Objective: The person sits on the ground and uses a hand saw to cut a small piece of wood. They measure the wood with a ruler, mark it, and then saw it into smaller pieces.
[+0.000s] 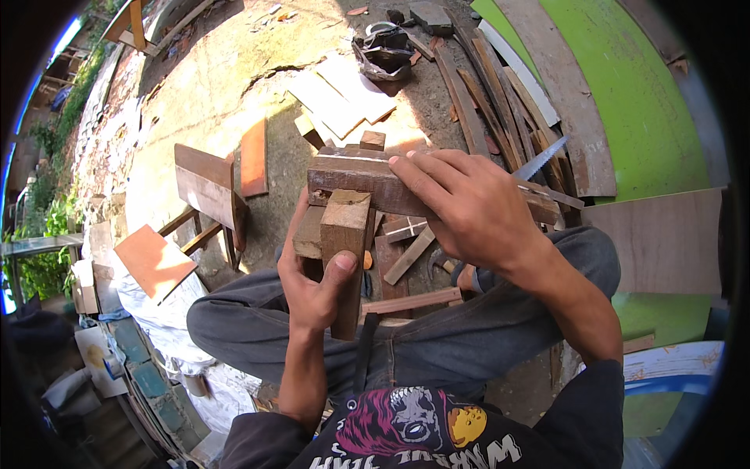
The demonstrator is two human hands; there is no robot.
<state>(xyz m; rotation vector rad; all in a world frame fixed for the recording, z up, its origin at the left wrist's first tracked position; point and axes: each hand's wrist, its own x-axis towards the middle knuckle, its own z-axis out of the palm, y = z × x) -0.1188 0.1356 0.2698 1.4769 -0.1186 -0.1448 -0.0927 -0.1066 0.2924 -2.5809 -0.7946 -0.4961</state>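
Note:
My left hand (pixel 312 291) is wrapped around a square wooden post (pixel 345 220), its thumb pressed on the near face. Beside the post, a shorter wooden block (pixel 308 234) sits within the same grip. Across the top lies a dark, thick wooden bar (pixel 355 181), touching the post's upper end. My right hand (pixel 484 205) grips the bar's right part, fingers over its top; its underside there is hidden. A small block end (pixel 373 140) shows behind the bar. Whether these pieces are joined, I cannot tell.
A handsaw (pixel 541 159) and long planks (pixel 476 94) lie right. Near my foot is a hammer (pixel 440 264), with wooden strips (pixel 410 301) by my lap. A wooden assembly (pixel 205 184) and an orange-brown panel (pixel 156 262) are left; a black bag (pixel 383 56) is ahead.

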